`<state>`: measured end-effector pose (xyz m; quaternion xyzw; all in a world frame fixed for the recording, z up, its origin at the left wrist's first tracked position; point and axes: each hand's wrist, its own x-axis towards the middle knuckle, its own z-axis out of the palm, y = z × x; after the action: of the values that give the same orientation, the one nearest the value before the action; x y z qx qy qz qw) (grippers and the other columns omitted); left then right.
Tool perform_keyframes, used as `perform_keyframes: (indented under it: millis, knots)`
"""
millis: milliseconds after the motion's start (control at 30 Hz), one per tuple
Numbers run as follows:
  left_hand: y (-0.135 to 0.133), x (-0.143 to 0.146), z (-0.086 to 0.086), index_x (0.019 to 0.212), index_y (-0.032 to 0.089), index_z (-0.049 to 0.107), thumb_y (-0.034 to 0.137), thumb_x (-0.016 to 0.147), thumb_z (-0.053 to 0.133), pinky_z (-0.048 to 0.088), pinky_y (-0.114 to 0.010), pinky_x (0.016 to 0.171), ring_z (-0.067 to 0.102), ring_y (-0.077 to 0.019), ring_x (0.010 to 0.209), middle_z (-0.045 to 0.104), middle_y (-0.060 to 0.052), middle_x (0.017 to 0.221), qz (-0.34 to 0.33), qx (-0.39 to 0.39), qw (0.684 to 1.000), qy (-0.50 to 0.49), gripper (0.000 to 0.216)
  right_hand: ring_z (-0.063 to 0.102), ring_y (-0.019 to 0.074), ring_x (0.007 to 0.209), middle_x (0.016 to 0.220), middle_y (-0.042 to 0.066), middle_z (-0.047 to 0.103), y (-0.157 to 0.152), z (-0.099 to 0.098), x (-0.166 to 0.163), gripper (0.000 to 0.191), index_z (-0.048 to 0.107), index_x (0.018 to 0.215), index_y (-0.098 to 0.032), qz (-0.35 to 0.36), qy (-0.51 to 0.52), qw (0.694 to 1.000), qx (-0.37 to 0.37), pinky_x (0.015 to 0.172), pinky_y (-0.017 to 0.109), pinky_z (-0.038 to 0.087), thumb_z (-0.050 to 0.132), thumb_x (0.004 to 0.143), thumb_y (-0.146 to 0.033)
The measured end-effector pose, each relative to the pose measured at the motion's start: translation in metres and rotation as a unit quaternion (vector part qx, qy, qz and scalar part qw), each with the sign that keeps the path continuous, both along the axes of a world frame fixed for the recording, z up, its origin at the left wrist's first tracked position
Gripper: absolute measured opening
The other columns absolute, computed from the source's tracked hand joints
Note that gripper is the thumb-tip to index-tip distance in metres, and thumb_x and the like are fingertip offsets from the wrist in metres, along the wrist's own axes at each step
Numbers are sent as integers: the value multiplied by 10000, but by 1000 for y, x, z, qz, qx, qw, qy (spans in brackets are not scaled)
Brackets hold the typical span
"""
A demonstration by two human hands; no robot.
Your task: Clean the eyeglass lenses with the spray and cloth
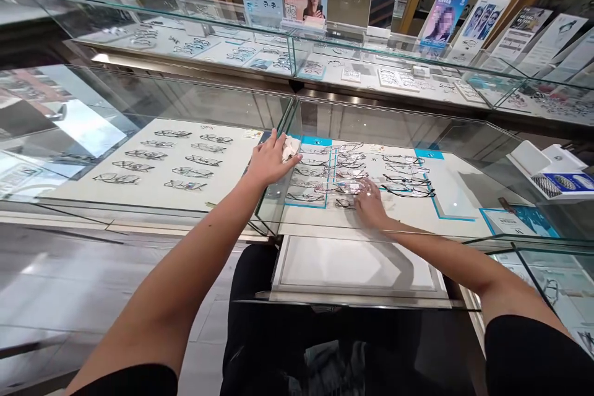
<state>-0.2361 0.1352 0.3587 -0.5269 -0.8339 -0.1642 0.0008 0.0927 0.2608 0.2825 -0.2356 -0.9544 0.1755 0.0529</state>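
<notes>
My left hand (271,162) is over the glass divider of the display case, with a crumpled white cloth (291,148) held between thumb and fingers. Inside the case on the right, my right hand (370,204) reaches down with bent fingers at the front of the middle column of eyeglasses. A pair of eyeglasses (344,204) lies right beside it, its near end hidden by the fingers. Other eyeglasses (306,197) lie in a column to the left, and dark-framed eyeglasses (408,192) lie to the right.
An upright glass divider (271,204) separates the two case sections. More eyeglasses (132,166) lie in rows on the left. A white drawer (352,266) sticks out below the case, over my lap. A white box (557,170) stands at right. Another glass case (223,52) runs behind.
</notes>
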Motion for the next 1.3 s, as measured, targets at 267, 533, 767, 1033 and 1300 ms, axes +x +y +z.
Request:
perform_keyframes:
  millis: [267,533,767,1033,1300]
  knots:
    - [6,0,-1,1750,100,347,799,1016,327,260,-543,1355,282,-392,1712,171,-218,1869,-6,4,1000,7,1014,549,373,1486,1509,211,658,-112,63,51,393,726,1340,-153,160,-92,965,-185,1304,567,439,522,1075,-359]
    - [9,-3,-3,1740,108,374,794,1006,336,268,-544,1354,309,-412,1698,195,-212,1867,-10,10,1000,5,1004,471,380,1567,1589,144,611,-54,224,80,684,756,1397,-247,91,-12,990,-106,1356,568,326,415,1077,-746]
    - [11,-7,-5,1718,102,412,797,998,322,271,-563,1353,333,-420,1686,266,-234,1842,-7,32,999,-4,1005,503,427,1531,1566,87,674,130,199,64,758,836,1276,-277,-48,-49,997,40,1342,601,337,304,1058,-771]
    - [12,-9,-3,1721,125,415,819,982,296,281,-585,1340,322,-431,1688,255,-214,1850,3,20,1000,-4,1021,518,389,1514,1559,81,703,178,144,56,688,826,1319,-268,-129,-80,985,87,1313,576,384,248,1103,-571]
    - [9,-5,1,1720,120,416,803,991,295,274,-588,1341,314,-427,1691,262,-215,1848,7,13,1000,-5,1006,490,406,1528,1586,91,685,181,132,56,669,807,1362,-252,-121,-80,986,78,1313,608,349,263,1098,-538]
